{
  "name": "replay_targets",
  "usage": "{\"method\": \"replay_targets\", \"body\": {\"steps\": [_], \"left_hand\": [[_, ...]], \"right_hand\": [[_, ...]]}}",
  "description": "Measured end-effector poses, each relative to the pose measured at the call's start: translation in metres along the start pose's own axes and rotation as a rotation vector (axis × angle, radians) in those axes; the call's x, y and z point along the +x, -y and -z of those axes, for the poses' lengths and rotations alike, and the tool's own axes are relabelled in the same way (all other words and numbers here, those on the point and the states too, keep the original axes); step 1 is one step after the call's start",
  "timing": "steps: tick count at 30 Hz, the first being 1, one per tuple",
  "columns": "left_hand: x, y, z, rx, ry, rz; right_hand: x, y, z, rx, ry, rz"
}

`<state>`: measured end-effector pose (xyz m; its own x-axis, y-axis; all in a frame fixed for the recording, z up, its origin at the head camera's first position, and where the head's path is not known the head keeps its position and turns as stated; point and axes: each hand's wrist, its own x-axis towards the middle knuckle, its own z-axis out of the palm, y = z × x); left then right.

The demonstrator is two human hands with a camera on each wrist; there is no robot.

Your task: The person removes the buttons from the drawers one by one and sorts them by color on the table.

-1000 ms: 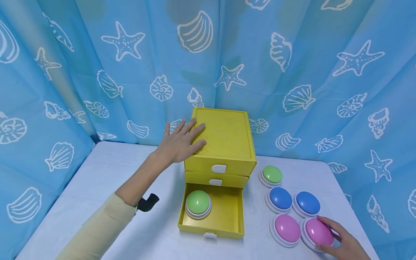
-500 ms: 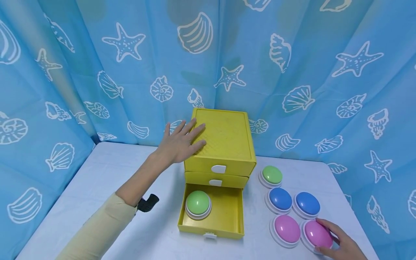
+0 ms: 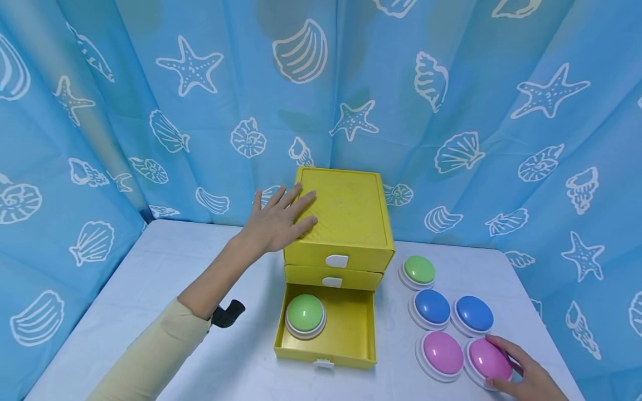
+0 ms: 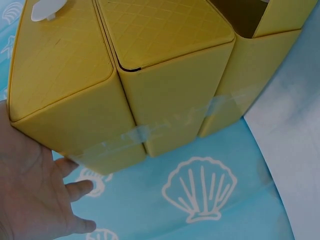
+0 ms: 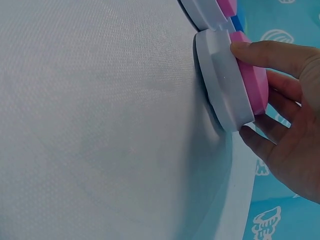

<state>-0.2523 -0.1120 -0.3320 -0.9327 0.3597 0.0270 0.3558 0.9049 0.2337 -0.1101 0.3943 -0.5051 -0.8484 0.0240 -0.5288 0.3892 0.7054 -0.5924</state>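
A yellow drawer cabinet [image 3: 346, 206] stands at the back of the table, its lowest drawer [image 3: 353, 328] pulled out. In that drawer, on the left side, sits a green domed push button [image 3: 305, 313] with a white base. My left hand [image 3: 273, 225] rests with spread fingers on the cabinet's top left edge; the left wrist view shows its fingers beside the cabinet's side wall. At the front right, my right hand [image 3: 534, 380] holds a pink push button [image 3: 487, 357] by its sides. In the right wrist view the thumb lies against the pink dome [image 5: 254, 82], fingers round the opposite side.
Left of the held one is another pink button [image 3: 443, 352]. Behind them are two blue buttons [image 3: 433, 306] and a green button [image 3: 419, 269], right of the drawer. A blue shell-print curtain [image 3: 351, 67] hangs round the white table [image 3: 200, 362].
My right hand shifts very slightly left on the pink button. The left hand, cabinet and drawer stay as they were.
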Motion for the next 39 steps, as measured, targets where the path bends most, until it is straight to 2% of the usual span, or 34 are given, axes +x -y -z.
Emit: {"method": "replay_targets", "body": {"steps": [13,16,19,23,25,29,32,36,39], "left_hand": [[0.001,0.001,-0.002,0.000,-0.006,0.003],[0.001,0.001,-0.002,0.002,-0.007,0.004],[0.000,0.000,-0.001,0.006,-0.006,0.004],[0.000,0.000,0.000,0.013,-0.005,0.002],[0.000,0.000,0.000,0.015,-0.005,0.000],[0.000,0.000,-0.001,0.012,-0.005,0.000],[0.000,0.000,0.000,0.007,-0.003,0.001],[0.000,0.000,0.000,0.000,-0.003,0.001],[-0.001,0.000,0.001,0.000,-0.002,0.003]], "right_hand": [[-0.003,0.001,-0.001,0.002,0.020,0.033],[-0.003,0.002,0.001,-0.011,0.011,0.062],[-0.004,0.004,0.004,-0.030,-0.010,0.098],[-0.010,0.011,0.010,-0.130,-0.094,0.165],[-0.014,0.016,0.012,-0.183,-0.150,0.222],[-0.025,0.034,0.011,-0.186,-0.225,0.340],[-0.034,0.052,0.008,-0.164,-0.225,0.369],[-0.044,0.077,0.003,-0.121,-0.187,0.356],[-0.049,0.094,-0.001,-0.105,-0.221,0.413]]}}
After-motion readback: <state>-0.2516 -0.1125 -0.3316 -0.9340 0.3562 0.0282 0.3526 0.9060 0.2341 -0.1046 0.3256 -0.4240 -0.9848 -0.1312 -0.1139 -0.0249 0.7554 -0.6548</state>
